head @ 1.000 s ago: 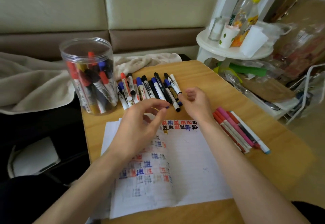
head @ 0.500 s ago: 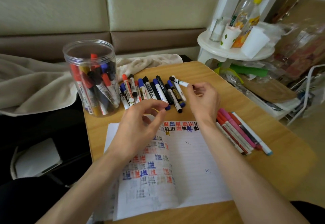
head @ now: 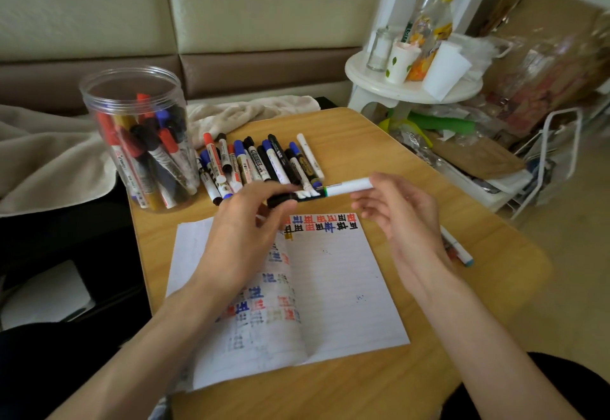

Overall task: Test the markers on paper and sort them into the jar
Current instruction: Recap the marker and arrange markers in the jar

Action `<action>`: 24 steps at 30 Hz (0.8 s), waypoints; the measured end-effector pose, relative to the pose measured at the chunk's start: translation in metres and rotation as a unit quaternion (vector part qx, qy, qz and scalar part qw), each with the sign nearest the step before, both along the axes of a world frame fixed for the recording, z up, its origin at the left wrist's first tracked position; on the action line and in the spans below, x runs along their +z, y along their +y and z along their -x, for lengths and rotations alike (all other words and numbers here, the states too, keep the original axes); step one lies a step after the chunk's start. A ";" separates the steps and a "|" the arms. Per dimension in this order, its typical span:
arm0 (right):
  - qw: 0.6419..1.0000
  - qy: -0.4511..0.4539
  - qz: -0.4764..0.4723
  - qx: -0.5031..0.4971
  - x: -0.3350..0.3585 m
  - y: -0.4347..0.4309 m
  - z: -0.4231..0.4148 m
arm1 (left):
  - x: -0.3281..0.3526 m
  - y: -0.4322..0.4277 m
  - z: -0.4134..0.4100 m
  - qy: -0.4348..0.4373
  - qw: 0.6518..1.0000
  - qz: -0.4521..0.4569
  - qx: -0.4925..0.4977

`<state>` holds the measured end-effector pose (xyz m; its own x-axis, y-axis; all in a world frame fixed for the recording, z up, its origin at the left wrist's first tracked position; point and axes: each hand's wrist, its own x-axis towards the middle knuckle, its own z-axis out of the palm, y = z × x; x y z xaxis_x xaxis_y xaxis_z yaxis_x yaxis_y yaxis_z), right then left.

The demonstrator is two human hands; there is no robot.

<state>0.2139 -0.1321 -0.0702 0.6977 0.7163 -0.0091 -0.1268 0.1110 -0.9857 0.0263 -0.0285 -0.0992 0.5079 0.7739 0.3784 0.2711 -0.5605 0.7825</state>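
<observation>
Wooden table (head: 379,149) beside beige sofa (head: 264,7), left hand (head: 244,231) and right hand (head: 406,218) pinching one marker (head: 343,186) above paper (head: 346,287)

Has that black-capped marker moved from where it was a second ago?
Yes. The black-capped marker has left the marker row beside the jar and come nearer, over the paper top edge, held between the left hand and right hand.

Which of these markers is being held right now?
The black-capped marker with the white barrel, level above the lined paper, its cap end pinched by the left hand. Other markers lie on the wooden table or stand in the clear plastic jar.
</observation>
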 end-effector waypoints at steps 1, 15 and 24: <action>1.000 0.011 -0.003 0.003 -0.002 -0.002 0.002 | -0.001 -0.002 -0.001 0.011 1.000 -0.003 0.011; 0.985 -0.092 0.024 0.144 -0.023 -0.013 0.016 | -0.007 -0.016 -0.006 0.094 0.985 -0.112 -0.090; 0.993 -0.028 -0.032 0.107 -0.014 -0.008 -0.009 | 0.001 -0.003 0.009 0.067 0.992 0.007 -0.111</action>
<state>0.2232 -0.1402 -0.0844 0.5269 0.8464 0.0767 -0.0992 0.1509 -0.9836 0.0175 -0.0310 -0.0978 0.7113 0.6419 0.2863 0.2442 -0.6076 0.7558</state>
